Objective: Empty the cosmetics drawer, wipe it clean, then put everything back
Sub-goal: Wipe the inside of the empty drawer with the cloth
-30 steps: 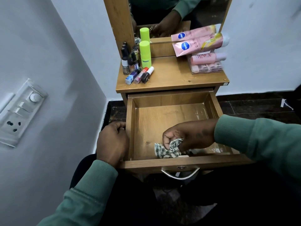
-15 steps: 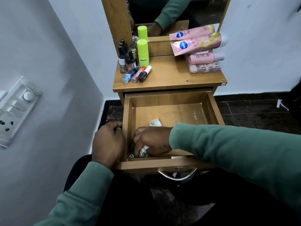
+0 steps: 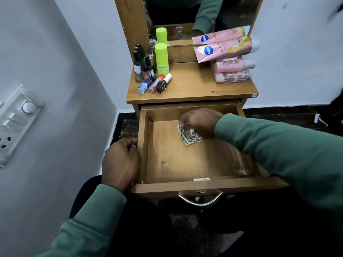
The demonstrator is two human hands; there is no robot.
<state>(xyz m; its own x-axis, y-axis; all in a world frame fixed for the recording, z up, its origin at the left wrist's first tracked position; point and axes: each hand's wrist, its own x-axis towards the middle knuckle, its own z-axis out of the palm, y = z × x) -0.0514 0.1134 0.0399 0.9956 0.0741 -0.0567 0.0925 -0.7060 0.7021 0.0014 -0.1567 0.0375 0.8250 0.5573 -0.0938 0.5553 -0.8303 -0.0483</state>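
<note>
Inside the pulled-out drawer (image 3: pixel 194 160), your right hand (image 3: pixel 201 121) presses a checked cloth (image 3: pixel 188 135) against the floor near the back wall, fingers bunched tight on it. Nothing else lies in the drawer besides the cloth. Your left hand (image 3: pixel 121 161) grips the drawer's left wall, fingers curled over its rim. Up on the table (image 3: pixel 193 84) sit the cosmetics: nail polish bottles (image 3: pixel 148 71) at the left beside a lime-green stick (image 3: pixel 161 59), and pink tubes (image 3: pixel 225 49) stacked on a clear case (image 3: pixel 233 76) at the right.
</note>
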